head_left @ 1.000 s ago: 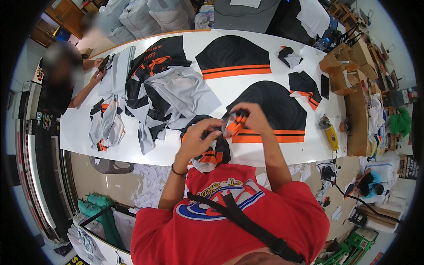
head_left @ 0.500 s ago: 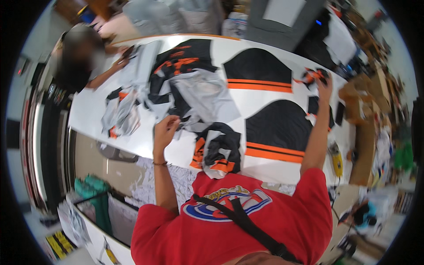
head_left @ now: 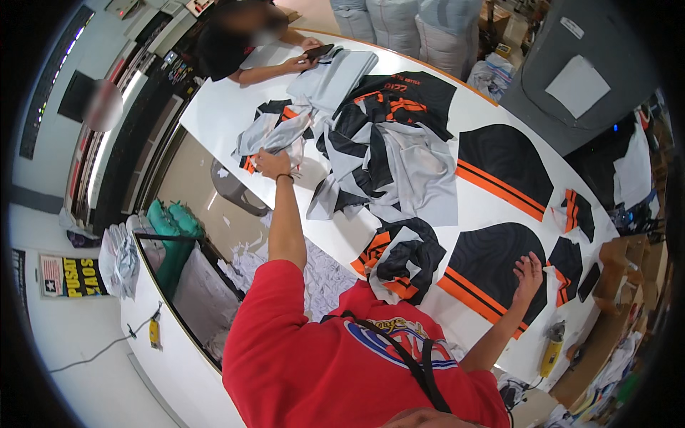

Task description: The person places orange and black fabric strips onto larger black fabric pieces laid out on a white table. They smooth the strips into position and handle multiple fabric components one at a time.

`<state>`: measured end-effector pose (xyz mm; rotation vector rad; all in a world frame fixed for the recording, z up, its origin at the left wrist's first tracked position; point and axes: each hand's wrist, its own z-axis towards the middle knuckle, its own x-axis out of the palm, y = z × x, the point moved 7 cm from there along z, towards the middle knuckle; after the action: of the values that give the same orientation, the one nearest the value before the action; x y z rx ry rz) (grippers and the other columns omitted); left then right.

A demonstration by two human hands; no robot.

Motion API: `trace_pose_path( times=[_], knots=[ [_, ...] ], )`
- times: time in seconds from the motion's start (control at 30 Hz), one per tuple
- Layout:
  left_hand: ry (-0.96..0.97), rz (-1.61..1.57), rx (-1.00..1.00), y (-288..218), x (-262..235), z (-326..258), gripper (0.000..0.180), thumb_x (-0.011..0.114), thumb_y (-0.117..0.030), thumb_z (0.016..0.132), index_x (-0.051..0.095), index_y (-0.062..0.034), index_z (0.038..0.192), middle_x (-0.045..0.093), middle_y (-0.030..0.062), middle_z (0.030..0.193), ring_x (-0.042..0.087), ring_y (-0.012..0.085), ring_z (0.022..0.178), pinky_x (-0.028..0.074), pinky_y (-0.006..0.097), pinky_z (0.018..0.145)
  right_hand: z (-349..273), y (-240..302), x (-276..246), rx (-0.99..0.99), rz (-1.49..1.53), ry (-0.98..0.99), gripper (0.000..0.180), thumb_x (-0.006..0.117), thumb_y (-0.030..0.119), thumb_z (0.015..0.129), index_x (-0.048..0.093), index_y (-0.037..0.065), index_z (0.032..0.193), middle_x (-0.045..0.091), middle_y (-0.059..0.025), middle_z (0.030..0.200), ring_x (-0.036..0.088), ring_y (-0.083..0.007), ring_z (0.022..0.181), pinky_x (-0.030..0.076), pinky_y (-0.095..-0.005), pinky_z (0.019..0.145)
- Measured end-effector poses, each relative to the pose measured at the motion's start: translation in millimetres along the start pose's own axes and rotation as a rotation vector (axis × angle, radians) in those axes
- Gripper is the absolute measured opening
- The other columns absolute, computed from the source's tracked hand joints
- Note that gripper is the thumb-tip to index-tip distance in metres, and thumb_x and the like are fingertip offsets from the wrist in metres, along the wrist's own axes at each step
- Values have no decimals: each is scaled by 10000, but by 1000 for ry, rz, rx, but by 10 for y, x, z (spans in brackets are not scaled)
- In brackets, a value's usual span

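Hands split wide: left hand [head_left: 271,162] clenched on grey-and-orange fabric pieces [head_left: 275,135], right hand [head_left: 529,274] released flat, steadying black panel [head_left: 492,267] on bench [head_left: 214,107].

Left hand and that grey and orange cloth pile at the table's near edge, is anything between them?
Nothing visible is. The left hand already rests on the grey and orange cloth pile at the edge of the white table. The right hand lies flat on a black panel, away from it.

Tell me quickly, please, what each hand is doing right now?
Left hand: closed on a grey and orange fabric piece.
Right hand: open, flat on a black panel with orange stripes.
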<state>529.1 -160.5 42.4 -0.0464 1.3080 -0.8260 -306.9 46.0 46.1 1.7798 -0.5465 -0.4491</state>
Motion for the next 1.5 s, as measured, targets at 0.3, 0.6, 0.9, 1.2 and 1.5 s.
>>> trace_pose_path(
  times=[0.3,0.6,0.9,1.2,1.5],
  knots=[
    [158,-337,381,-629,-373,125,270,695,-260,892,693,-16,1006,693,198,942,671,354,832,491,394,721,-422,118,-281,-72,-8,-205,291,667,163,960,629,47,1224,680,-50,993,666,-119,834,543,-242,691],
    [601,-901,897,-1654,-2199,-1579,212,600,-6,920,671,9,1119,690,122,849,639,251,695,495,333,661,-859,633,1448,-187,30,281,273,674,57,923,632,-25,1180,667,-80,998,657,-138,865,537,-257,720],
    [1243,-1197,1267,-2126,-2705,-2248,226,633,-11,873,723,-4,1080,635,89,787,546,200,696,420,307,650,-1625,691,2693,-416,36,1045,844,899,186,664,487,31,1384,553,-109,1325,518,-228,1248,409,-359,1049],
    [1297,-862,1484,-1940,-2460,-3297,727,873,-260,671,593,-105,1324,614,110,1277,563,309,1181,441,411,1006,-1814,437,2459,-60,50,876,125,552,102,1005,584,22,1094,586,54,868,521,-31,769,424,-203,659],
    [1578,-649,1652,-2112,-2384,-3807,266,810,-186,699,732,-59,919,663,118,705,653,312,661,485,383,620,-1816,1154,1965,-185,-291,806,302,824,254,800,694,37,965,664,-52,685,581,-92,611,450,-289,585]
  ],
)
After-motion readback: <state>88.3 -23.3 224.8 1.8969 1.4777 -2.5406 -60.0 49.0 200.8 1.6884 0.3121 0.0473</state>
